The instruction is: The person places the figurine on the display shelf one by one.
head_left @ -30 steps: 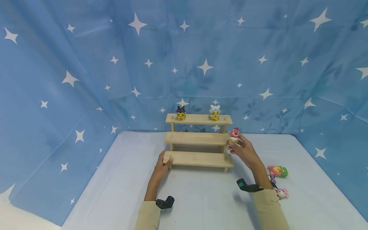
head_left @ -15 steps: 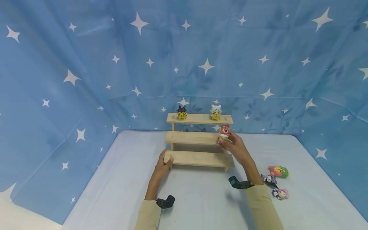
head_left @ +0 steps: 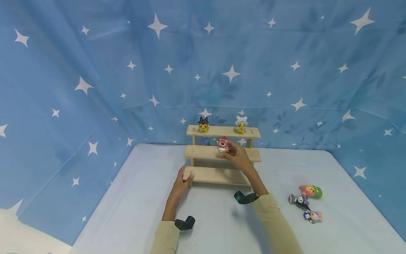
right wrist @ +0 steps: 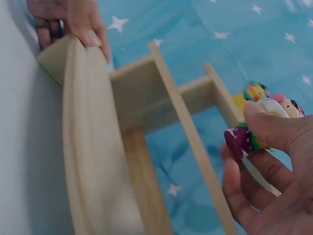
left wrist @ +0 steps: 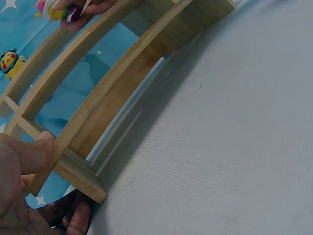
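Observation:
A pink bear figurine [head_left: 223, 145] with a red hat is pinched between the thumb and fingers of my right hand [head_left: 237, 157], in front of the middle step of a three-step wooden shelf [head_left: 209, 173]. In the right wrist view the figurine's purple dotted base [right wrist: 239, 140] tips toward the shelf; whether it touches the wood I cannot tell. My left hand [head_left: 181, 183] grips the left end of the lowest step, thumb on top. On the top step stand a yellow figurine with dark ears [head_left: 203, 125] at left and a yellow figurine with a white hood [head_left: 241, 125] at right.
Right of the shelf, on the white table [head_left: 133, 197], lie a pink-and-green figurine [head_left: 311, 191], a purple-and-black figurine [head_left: 299, 200] and a pink-haired figurine [head_left: 313, 216]. A blue star-patterned cloth [head_left: 177, 84] hangs behind the table.
My right hand has carried the bear figurine leftward, from the right end of the middle step to near its centre. My left hand keeps its grip on the shelf.

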The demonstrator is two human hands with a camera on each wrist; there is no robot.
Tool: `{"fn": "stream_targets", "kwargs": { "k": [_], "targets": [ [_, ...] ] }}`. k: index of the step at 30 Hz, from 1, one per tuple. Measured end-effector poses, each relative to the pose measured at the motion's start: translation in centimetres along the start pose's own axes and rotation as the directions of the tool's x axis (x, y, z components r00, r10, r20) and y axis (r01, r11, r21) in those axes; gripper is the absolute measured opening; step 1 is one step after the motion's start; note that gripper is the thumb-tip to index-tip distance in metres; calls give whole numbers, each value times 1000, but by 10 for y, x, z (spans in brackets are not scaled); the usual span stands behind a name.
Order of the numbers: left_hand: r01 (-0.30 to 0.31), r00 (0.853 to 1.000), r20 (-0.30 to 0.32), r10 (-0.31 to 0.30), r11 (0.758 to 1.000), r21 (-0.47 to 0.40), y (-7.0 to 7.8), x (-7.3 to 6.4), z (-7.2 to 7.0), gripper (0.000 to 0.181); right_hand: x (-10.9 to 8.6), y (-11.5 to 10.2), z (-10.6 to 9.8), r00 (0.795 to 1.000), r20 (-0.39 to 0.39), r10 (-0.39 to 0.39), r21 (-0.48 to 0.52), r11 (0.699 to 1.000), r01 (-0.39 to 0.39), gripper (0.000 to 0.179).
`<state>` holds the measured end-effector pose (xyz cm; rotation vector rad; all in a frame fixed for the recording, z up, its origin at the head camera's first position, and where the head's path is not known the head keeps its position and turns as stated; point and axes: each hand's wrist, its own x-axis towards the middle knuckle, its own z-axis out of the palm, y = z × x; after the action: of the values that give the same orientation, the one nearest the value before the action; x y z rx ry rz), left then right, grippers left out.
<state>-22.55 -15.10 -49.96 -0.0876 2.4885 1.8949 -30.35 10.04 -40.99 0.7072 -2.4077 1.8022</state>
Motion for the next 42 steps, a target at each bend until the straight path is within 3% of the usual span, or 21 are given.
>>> {"fn": "stream_targets", "kwargs": {
  "k": [3, 7, 14, 28, 42],
  "targets": [
    [-21, 1000, 0, 21, 1000, 1, 0, -1, 0, 74, 6, 2, 14, 998, -34, -53, -62, 997, 51, 52],
    [-60, 998, -1, 60, 998, 22, -1, -2, 0, 77, 11, 3, 26, 995, -82, -49, -81, 996, 42, 48],
    [7, 1000, -18, -7, 1000, -17, -1, 1, -1, 72, 18, 3, 38, 995, -83, -53, -139, 989, 41, 46],
    [15, 1000, -5, -15, 1000, -8, -2, 2, 0, 70, 30, 5, 55, 992, -119, -49, -178, 984, 27, 48],
    [32, 999, -18, -32, 999, -3, -2, 3, 1, 71, 39, 8, 67, 987, -133, -92, -266, 962, 54, 48]
  ]
}}
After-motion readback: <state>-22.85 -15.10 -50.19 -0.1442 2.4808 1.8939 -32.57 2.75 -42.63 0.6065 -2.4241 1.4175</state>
